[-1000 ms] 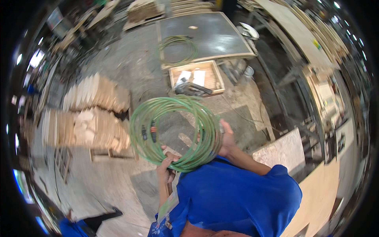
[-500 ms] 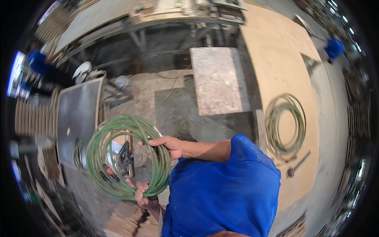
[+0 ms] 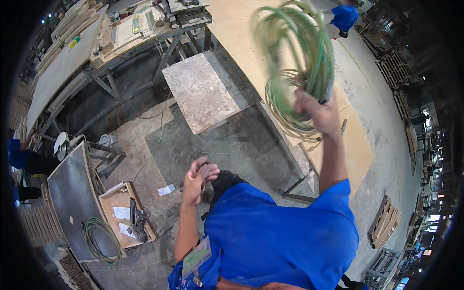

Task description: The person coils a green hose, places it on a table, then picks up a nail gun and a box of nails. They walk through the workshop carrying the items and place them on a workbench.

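Note:
A thick coil of green hose [image 3: 316, 53] is up at the right, smeared by motion, with my right hand [image 3: 320, 112] closed around its lower side. Below and partly behind it, another hose coil [image 3: 276, 104] lies on the plywood-topped table [image 3: 355, 154]; the held one hides some of it. My left hand [image 3: 198, 180] is in front of my body over the floor, empty, with its fingers loosely bent and apart. A third coil of hose [image 3: 91, 237] hangs over the edge of the dark-topped table [image 3: 67, 193] at the left.
A wooden tray [image 3: 107, 200] holds papers and a black nail-gun-like tool [image 3: 138, 220]. A stained square board [image 3: 203, 92] stands ahead, beside the plywood. Workbenches [image 3: 116, 43] run along the far left. Another person in blue [image 3: 344, 18] is at the far right, and others work at the left.
My right hand has carried the hose coil from the left over to the plywood table at the right. My left hand has let go of it. The view has turned to the right.

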Available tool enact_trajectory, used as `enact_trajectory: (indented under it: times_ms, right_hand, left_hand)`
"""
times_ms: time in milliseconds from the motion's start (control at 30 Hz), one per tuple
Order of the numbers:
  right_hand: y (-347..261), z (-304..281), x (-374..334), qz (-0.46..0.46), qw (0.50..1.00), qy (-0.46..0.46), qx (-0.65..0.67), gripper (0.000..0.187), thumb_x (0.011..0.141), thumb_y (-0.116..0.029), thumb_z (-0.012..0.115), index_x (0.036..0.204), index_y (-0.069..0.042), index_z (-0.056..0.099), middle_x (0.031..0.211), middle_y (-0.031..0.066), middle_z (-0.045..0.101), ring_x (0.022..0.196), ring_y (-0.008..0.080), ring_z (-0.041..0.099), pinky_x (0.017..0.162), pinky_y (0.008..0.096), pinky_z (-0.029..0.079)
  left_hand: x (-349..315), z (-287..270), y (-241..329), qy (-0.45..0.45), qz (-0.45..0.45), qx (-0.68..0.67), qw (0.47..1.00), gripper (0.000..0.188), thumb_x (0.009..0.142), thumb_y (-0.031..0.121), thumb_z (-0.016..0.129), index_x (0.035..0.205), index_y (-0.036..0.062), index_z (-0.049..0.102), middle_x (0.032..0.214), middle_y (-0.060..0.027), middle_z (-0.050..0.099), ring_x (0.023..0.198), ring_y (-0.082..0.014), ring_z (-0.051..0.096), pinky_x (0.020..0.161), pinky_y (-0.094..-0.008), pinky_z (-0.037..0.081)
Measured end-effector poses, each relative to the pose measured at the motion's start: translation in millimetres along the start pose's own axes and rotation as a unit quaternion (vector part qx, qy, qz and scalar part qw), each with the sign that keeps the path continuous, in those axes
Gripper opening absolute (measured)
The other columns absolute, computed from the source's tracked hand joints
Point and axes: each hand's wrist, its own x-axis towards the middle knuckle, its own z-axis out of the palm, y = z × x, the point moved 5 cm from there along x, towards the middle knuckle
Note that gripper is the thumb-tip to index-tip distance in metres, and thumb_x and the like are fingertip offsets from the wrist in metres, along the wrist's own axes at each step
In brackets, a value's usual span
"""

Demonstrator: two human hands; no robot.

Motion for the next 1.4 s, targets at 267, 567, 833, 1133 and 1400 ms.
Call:
enact_trajectory:
  times_ms: [267,567,833,1133,1400]
  right_hand:
    - [172.5,-106.1,6.5,-0.001,0.810,0.114,-0.575,0.037,0.086,-0.026,0.071,0.118,-0.010,0.062,0.097,0.0186,0.071,0.088,0.0420,0.068,0.074,0.0513,0.054]
    - [310.6,-101.6,-39.8,0.202,0.766,-0.043,-0.608,0.076,0.090,-0.058,0.065,0.145,-0.007,0.050,0.125,0.0223,0.064,0.119,0.0419,0.058,0.103,0.0510,0.042]
    - [327.8,-103.5,-26.1,0.172,0.756,-0.039,-0.630,0.077,0.094,-0.059,0.058,0.147,-0.005,0.045,0.129,0.0232,0.060,0.120,0.0418,0.056,0.101,0.0535,0.041]
    - [294.9,-63.1,15.8,-0.060,0.740,0.090,-0.663,0.066,0.092,-0.047,0.067,0.138,-0.001,0.054,0.131,0.0255,0.057,0.122,0.0439,0.054,0.103,0.0514,0.042]
    - [287.6,171.9,21.4,-0.099,0.921,-0.283,-0.247,0.035,0.097,-0.018,0.064,0.127,0.001,0.063,0.104,0.0183,0.069,0.092,0.0268,0.069,0.080,0.0357,0.054]
  left_hand:
    - [-91.9,-125.8,-109.8,0.251,-0.157,0.073,0.952,0.048,0.098,0.026,0.067,0.137,0.0027,0.049,0.103,-0.0123,0.070,0.085,-0.0193,0.071,0.067,-0.0295,0.057]
    - [-191.5,-163.0,-114.9,0.522,-0.112,0.068,0.843,0.019,0.095,0.022,0.061,0.081,0.0083,0.058,0.067,0.0007,0.057,0.049,-0.0131,0.055,0.040,-0.0283,0.043]
    - [-158.4,-100.6,-199.3,0.482,-0.225,0.049,0.845,0.023,0.093,0.023,0.063,0.098,0.0015,0.071,0.071,-0.0087,0.065,0.056,-0.0197,0.063,0.046,-0.0323,0.047]
    - [-154.7,-87.5,-213.8,0.527,-0.146,0.138,0.826,0.033,0.091,0.031,0.062,0.085,0.0013,0.073,0.075,-0.0098,0.069,0.063,-0.0203,0.067,0.054,-0.0346,0.054]
    - [-225.4,-117.4,-233.1,0.684,-0.057,-0.072,0.724,0.026,0.087,0.024,0.068,0.099,0.0013,0.072,0.077,-0.0076,0.070,0.061,-0.0164,0.065,0.054,-0.0327,0.053]
